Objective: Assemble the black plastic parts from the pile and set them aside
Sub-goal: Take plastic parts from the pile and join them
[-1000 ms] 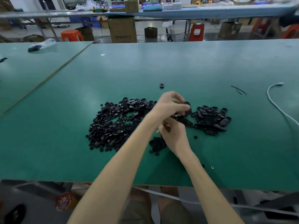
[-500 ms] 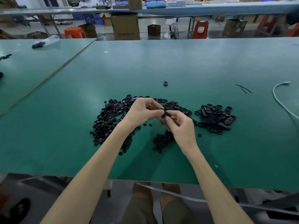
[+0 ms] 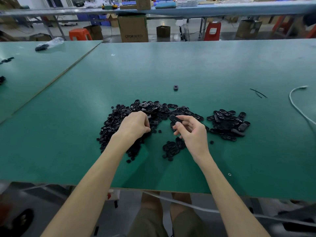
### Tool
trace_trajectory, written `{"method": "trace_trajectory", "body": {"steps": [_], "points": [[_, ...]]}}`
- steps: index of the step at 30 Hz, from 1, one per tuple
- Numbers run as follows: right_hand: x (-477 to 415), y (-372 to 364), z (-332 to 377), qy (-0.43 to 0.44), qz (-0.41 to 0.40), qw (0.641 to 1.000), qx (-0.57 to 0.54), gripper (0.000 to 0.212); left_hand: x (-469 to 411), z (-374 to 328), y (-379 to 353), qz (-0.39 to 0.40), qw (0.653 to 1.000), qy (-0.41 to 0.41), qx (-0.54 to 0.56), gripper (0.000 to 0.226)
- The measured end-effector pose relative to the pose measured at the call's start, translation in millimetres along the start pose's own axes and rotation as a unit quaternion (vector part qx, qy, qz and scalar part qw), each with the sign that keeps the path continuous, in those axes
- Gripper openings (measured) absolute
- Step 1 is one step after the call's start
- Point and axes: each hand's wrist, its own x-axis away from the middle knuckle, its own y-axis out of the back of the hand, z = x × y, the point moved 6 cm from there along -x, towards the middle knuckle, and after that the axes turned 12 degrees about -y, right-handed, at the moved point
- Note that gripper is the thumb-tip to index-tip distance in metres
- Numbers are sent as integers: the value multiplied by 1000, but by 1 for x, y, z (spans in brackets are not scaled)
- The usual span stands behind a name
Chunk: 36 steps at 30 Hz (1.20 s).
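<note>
A wide pile of loose black plastic parts (image 3: 119, 117) spreads over the middle of the green table (image 3: 188, 69). A smaller heap of oval black parts (image 3: 229, 124) lies to its right. My right hand (image 3: 191, 132) pinches one oval black part (image 3: 176, 119) between thumb and fingers, lifted just above the table. My left hand (image 3: 135, 125) sits on the pile's right edge with its fingers curled down into small parts; what they hold is hidden. A small cluster of black parts (image 3: 172, 147) lies below my right hand.
A single black part (image 3: 175, 87) lies farther back on the table. A white cable (image 3: 297, 106) runs along the right side, and thin black strips (image 3: 258, 93) lie near it. A second green table (image 3: 25, 69) adjoins on the left. Cardboard boxes (image 3: 133, 28) and stools stand behind.
My hands were together over the parts half a second ago. They have separated: the left dropped to the pile, the right kept the oval part.
</note>
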Motion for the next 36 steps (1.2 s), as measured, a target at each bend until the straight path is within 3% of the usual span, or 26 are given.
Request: {"method": "trace_trajectory", "body": {"steps": [2,7,12,16,27,32,36], "points": [[0,0,0,0,0,1000,0,19,-1,-2,1,2,1000,-3,-22,6],[0,0,0,-5,-2,1000,-2,19,1,-2,7,-14,998,6,-63,30],[0,0,0,-6,-1,1000,4,19,-3,-9,6,-51,998,-23,-36,8],[1,-1,2,-7,1,1000,8,19,-4,-15,-5,-21,999,-47,-17,9],[2,-1,3,-5,0,1000,21,20,-4,-10,-6,-26,999,-28,-20,15],[2,-1,3,-6,0,1000,20,20,-6,-10,-3,-102,989,-35,103,13],[2,0,2,-6,-5,1000,16,20,-8,-26,-10,-143,950,-80,267,12]]}}
